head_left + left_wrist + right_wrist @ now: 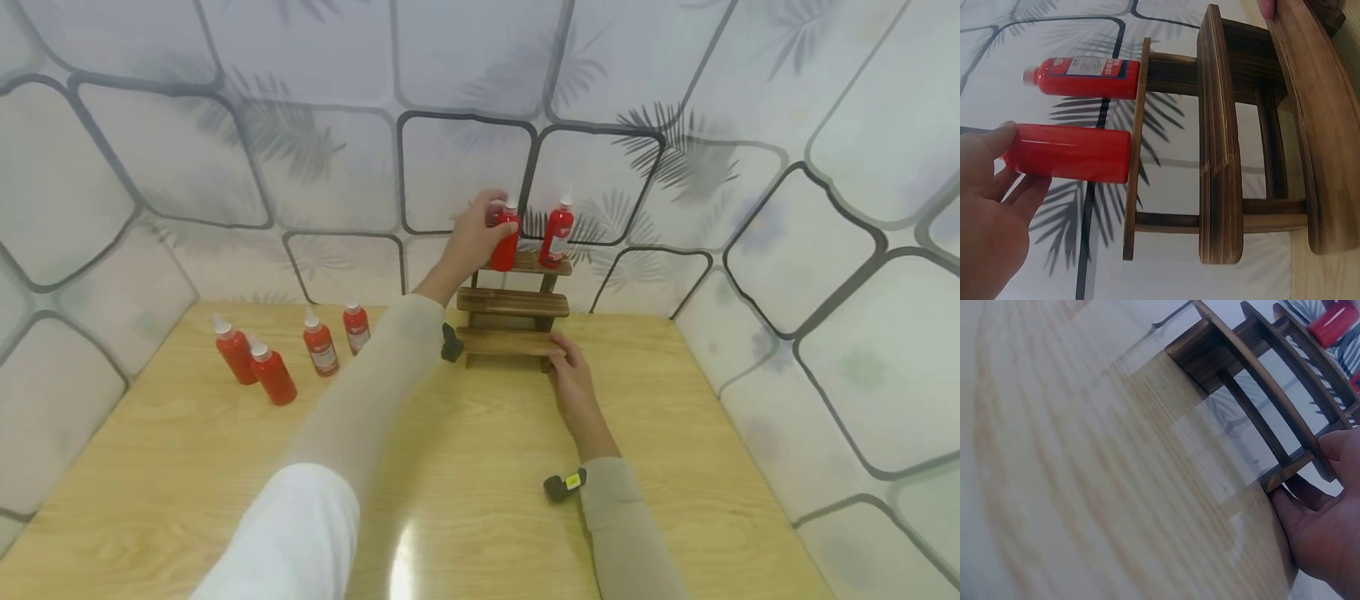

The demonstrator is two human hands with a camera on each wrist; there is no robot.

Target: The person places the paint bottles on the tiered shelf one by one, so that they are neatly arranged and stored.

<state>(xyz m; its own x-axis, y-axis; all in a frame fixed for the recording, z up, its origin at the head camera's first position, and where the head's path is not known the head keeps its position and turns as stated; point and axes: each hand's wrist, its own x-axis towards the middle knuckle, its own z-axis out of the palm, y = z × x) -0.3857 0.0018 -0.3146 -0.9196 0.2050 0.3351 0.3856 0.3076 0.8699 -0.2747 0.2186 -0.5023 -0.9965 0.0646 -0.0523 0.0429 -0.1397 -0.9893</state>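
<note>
A three-tier wooden step rack [512,302] stands at the back of the table. On its top shelf my left hand [472,237] grips a red bottle [506,239] with a white cap; its base touches the shelf [1137,150] in the left wrist view, where my fingers [997,187] wrap the bottle [1069,153]. A second red bottle [557,232] [1088,78] stands upright to its right. My right hand [572,375] holds the right end of the lowest shelf [1285,478], thumb on top, fingers [1310,531] under it.
Several more red bottles [276,377] stand on the wooden table [465,467] at the left, apart from the rack. Patterned walls [825,250] close the table in at back and sides. Both forearms wear beige sleeves with wrist cameras [564,484].
</note>
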